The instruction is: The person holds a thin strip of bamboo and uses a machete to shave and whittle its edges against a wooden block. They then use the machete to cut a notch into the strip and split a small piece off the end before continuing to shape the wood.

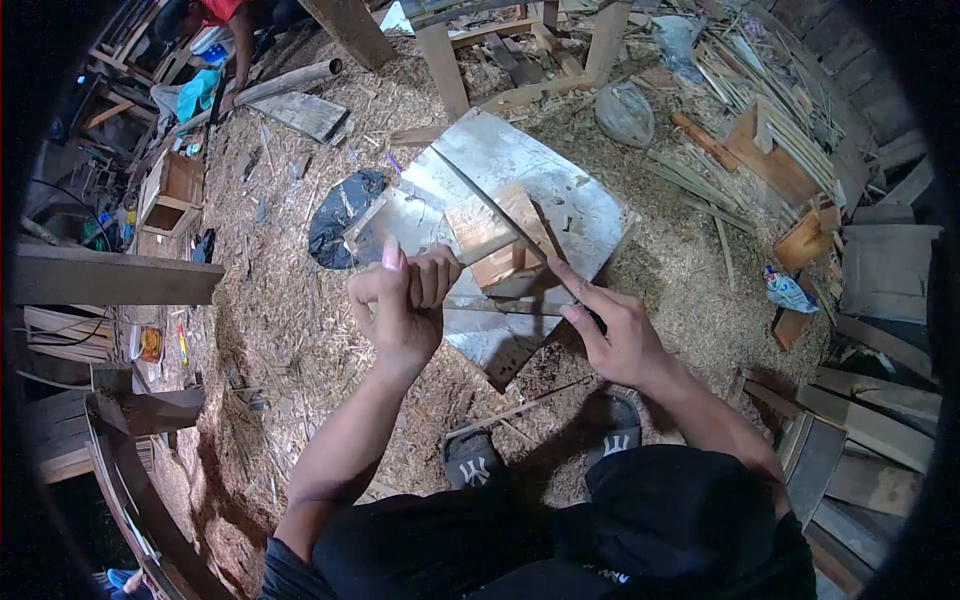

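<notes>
My left hand [405, 295] is closed around a short wooden stick [487, 249], its free end angled over a wooden block [535, 213]. In my right hand [622, 335] is a long, narrow, dark knife [480, 192], pointing up and left. The blade crosses the stick's end above the block, and most of the handle is hidden by my fingers. Under the block lies a pale, worn board [585, 205]. Another thin stick [500, 304] runs across the board below the block.
Wood shavings cover the floor [285, 370]. A black plastic bag [345, 215] lies left of the board, a clear bag [625, 113] beyond it. Wood strips [765, 85] pile up at right. Another person [240, 40] bends by a pole [290, 82] at upper left.
</notes>
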`<state>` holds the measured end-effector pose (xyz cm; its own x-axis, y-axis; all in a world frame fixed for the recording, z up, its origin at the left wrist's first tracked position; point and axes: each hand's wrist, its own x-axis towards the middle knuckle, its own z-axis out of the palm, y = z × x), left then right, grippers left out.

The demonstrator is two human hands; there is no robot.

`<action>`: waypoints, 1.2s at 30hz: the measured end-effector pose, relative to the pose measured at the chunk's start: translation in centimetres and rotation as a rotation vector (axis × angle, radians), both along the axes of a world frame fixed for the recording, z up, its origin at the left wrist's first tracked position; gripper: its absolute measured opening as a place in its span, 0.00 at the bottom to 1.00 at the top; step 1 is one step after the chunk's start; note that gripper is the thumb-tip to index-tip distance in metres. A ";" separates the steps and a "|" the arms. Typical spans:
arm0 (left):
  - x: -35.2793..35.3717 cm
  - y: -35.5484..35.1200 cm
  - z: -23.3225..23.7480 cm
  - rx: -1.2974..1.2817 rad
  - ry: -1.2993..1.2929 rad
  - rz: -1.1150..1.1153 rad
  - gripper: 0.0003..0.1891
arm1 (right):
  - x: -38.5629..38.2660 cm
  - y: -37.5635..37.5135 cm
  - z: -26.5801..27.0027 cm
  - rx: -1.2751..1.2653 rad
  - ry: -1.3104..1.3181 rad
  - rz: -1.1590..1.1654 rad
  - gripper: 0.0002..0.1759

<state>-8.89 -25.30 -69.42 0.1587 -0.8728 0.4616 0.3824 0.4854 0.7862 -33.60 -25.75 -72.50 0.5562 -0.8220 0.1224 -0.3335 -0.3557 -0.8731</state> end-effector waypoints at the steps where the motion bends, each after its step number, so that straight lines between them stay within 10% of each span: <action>1: -0.1 -0.1 0.2 0.001 0.003 -0.003 0.31 | -0.1 0.0 -0.2 0.024 0.058 -0.008 0.27; 11: -0.5 -0.4 0.7 0.125 -0.071 0.026 0.33 | 0.9 -0.5 -0.1 -0.364 -0.241 -0.079 0.32; 13: -0.8 -0.2 0.8 0.125 -0.078 0.027 0.33 | 0.5 0.1 -1.9 -0.134 0.196 0.009 0.33; 17: -0.9 -0.3 0.7 0.160 -0.086 0.055 0.33 | 0.7 0.0 0.8 0.087 0.151 -0.004 0.28; 26: -0.7 -0.5 1.0 0.209 -0.081 0.068 0.34 | 1.4 -0.4 0.2 -0.391 -0.259 -0.099 0.33; 28: -0.5 -0.7 0.6 0.203 -0.095 0.060 0.34 | 1.1 0.2 -0.4 0.018 0.374 0.014 0.33; 34: -0.1 -0.8 0.5 0.178 -0.081 0.012 0.33 | 0.8 -0.8 2.0 0.309 -0.009 -0.070 0.30; 36: -0.4 -0.7 0.6 0.191 -0.071 0.032 0.31 | 0.8 -1.1 1.7 -0.252 -0.188 -0.114 0.30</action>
<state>-9.31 -26.00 -68.80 0.1606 -0.9405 0.2993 0.3094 0.3360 0.8896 -32.78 -26.85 -70.79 0.4102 -0.8086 0.4217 -0.2248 -0.5378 -0.8126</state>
